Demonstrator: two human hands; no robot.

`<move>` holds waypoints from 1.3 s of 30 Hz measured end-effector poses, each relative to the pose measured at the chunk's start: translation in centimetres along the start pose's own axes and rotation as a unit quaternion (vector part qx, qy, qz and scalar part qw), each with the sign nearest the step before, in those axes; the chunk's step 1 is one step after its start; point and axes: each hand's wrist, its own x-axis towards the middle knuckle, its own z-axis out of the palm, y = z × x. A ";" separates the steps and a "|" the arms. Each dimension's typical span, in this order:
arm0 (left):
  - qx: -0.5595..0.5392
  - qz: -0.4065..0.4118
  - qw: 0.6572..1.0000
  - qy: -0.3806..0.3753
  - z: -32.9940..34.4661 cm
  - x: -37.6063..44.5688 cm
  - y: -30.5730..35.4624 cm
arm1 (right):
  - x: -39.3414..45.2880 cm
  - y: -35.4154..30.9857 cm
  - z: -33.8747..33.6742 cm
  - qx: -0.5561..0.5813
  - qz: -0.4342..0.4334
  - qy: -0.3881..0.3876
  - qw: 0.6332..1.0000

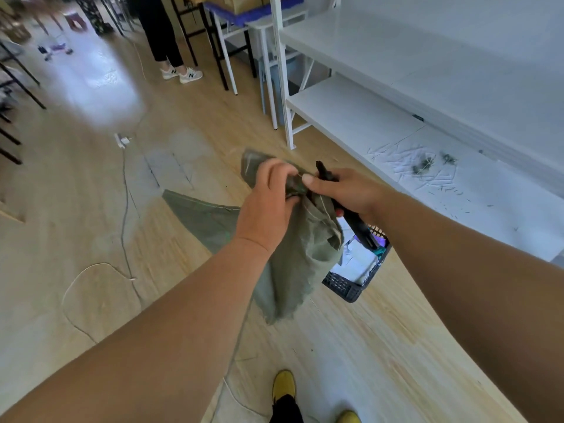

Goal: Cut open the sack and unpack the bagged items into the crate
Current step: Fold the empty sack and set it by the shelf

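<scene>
Two bare forearms reach out ahead of us over the floor [91, 184], a pale wood surface that fills most of the view. At right stands a white shelf unit [351, 117], its lower board scattered with scraps and scratch marks. Far back, another person [163, 35] in dark trousers and pale sneakers stands beside some table legs.

We hold the sack [293, 261] up in mid-air between both hands — an olive-green woven bag, limp and crumpled, its frayed lower edge hanging down toward the floor and one flat corner trailing off to the left behind our left wrist. Below and to the right of it sits the crate [345, 286], dark and slatted, on the floor near the shelf; white bagged items [361, 264] lie inside it, partly hidden by the sack.

Our left hand [271, 199] grips the bunched top of the sack, fingers curled tight into the cloth. Our right hand [345, 190] is wrapped round the cutter [355, 221] — a long black tool that sticks out both above and below the fist — while its thumb presses against the sack's gathered top, touching the left hand's fingers.

A thin cable [123, 190] snakes across the floor at left. Yellow shoes [283, 386] show at the bottom edge.
</scene>
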 end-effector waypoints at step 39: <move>0.204 -0.070 0.974 -0.070 -0.5 -0.1 -3.0 | -0.9 0.4 0.3 -0.113 -0.111 0.416 0.895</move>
